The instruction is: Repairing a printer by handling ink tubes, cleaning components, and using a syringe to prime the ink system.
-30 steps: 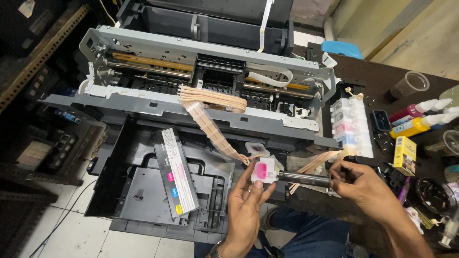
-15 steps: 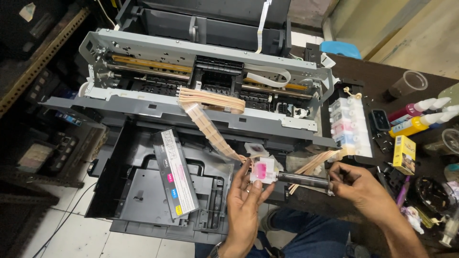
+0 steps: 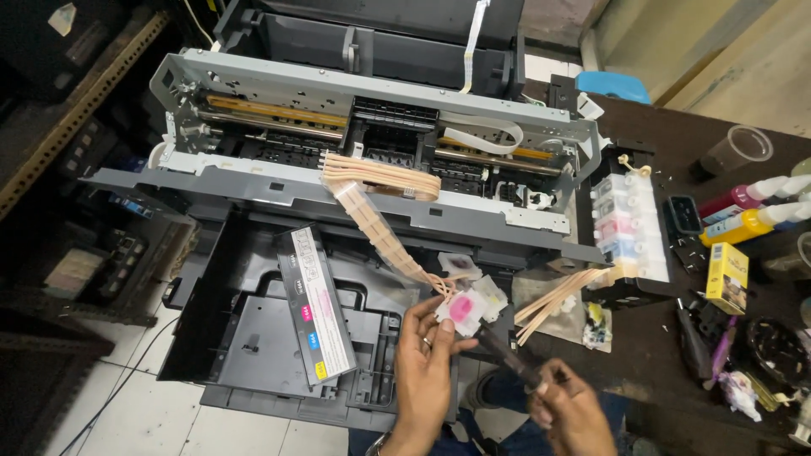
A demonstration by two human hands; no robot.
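1. Pinched between thumb and fingers of the left hand (image 3: 425, 359) is a small white plastic ink damper with a magenta patch (image 3: 461, 308); that grip is closed on the damper's lower edge.
2. Right hand (image 3: 570, 409) is closed around the handle of a dark slim tool (image 3: 505, 355), whose tip points up and left to the damper's right side; whether it touches cannot be told.
3. Held in the air over the front right part of the dark grey printer base tray (image 3: 253, 338), the damper hangs at the end of a flat ribbon of beige ink tubes (image 3: 376, 224).
4. That ribbon runs up and left to the opened printer's grey metal carriage frame (image 3: 372, 93), where it folds over the front rail.
5. Just above the damper, two more small white dampers (image 3: 460, 266) sit on the tray's back edge.
6. A long grey cover strip with magenta, blue and yellow marks (image 3: 314, 308) lies slanted on the tray, left of the left hand.
7. On the dark counter (image 3: 650, 355), right of the printer, stands a white block of ink tanks (image 3: 625, 228), with loose beige tubes (image 3: 562, 295) leading from it toward the hands.
8. Near the counter's right edge lie a yellow box (image 3: 726, 277), a yellow ink bottle (image 3: 748, 224), a magenta ink bottle (image 3: 748, 196) and a clear plastic cup (image 3: 737, 149).
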